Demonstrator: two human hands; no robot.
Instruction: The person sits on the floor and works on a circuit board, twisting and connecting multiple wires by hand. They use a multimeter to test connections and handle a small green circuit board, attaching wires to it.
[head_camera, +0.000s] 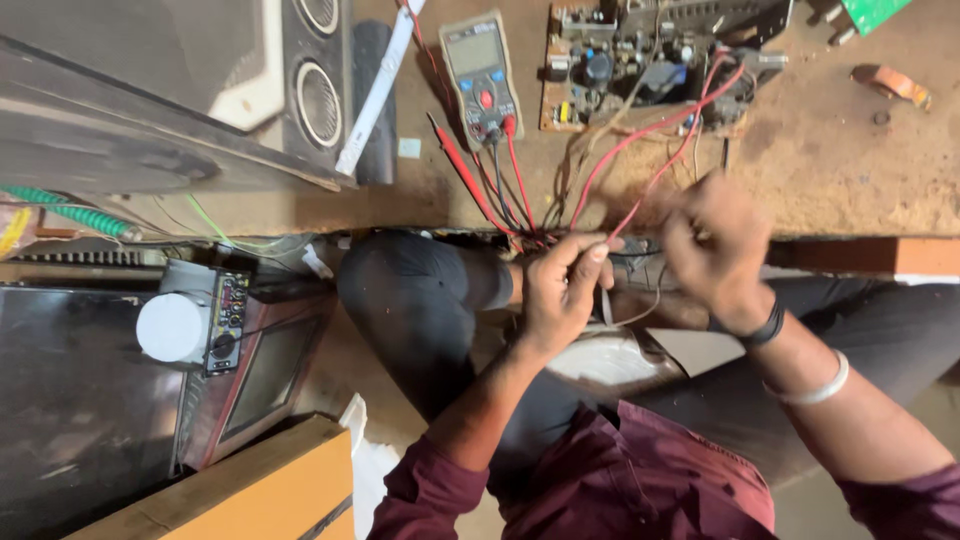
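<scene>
While left hand (558, 290) pinches red wire (640, 135), right hand (715, 250) blurred, grip unclear, near circuit board (640, 65)

L hand (558, 290) pinches red wires (640, 135) at bench (830, 170) edge; R hand (718, 250) (blurred) alongside on same bundle. Multimeter (481, 75), circuit board (640, 65) beyond.

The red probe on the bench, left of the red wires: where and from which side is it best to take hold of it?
Grip the red probe at its thick red handle, mid-length, probably from its left side. It lies flat and slanted, its tip toward the far edge; the multimeter and leads crowd its right. The left hand is nearest.
</scene>
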